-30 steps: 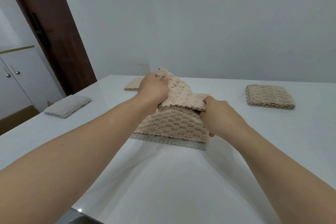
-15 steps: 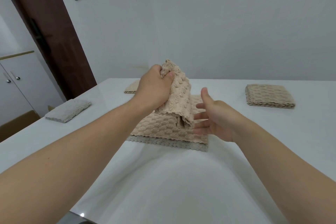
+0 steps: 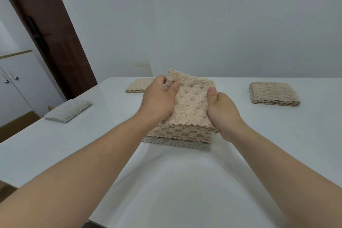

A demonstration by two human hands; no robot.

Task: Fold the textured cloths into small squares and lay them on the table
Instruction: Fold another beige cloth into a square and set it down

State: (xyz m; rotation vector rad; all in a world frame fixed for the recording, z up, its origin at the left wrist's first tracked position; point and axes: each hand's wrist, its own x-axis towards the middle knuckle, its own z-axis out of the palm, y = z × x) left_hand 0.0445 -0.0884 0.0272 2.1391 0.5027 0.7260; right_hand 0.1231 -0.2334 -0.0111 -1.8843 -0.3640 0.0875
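Both hands hold one soft beige bumpy cloth [image 3: 192, 105], already folded small. The left hand [image 3: 159, 100] pinches its far left corner between thumb and fingers, and that corner is bunched up. The right hand [image 3: 223, 111] grips the right edge, thumb on top and fingers hidden below. So both hands are closed on this cloth.

The cloth sits at 12 o'clock from the person, in the middle of the white shiny desk [image 3: 175, 181]. It rests on a small pile of more beige cloths [image 3: 181, 132], with a grey one [image 3: 177, 142] at the bottom. I cannot tell if it lies flat on the pile or is lifted a bit.

The cloth's long side runs away from the person, from 6 to 12 o'clock. The hands are at its two sides, at 9 and 3 o'clock, and both are just as near.

Folded squares already lie on the desk: a tan one [image 3: 273, 93] at 2 o'clock, a beige one [image 3: 138, 85] at 11 o'clock, and a pale grey one [image 3: 68, 110] at 10 o'clock.

I think the next fold should bring the far end toward the near end to make a square. The bunched corner may need smoothing first.
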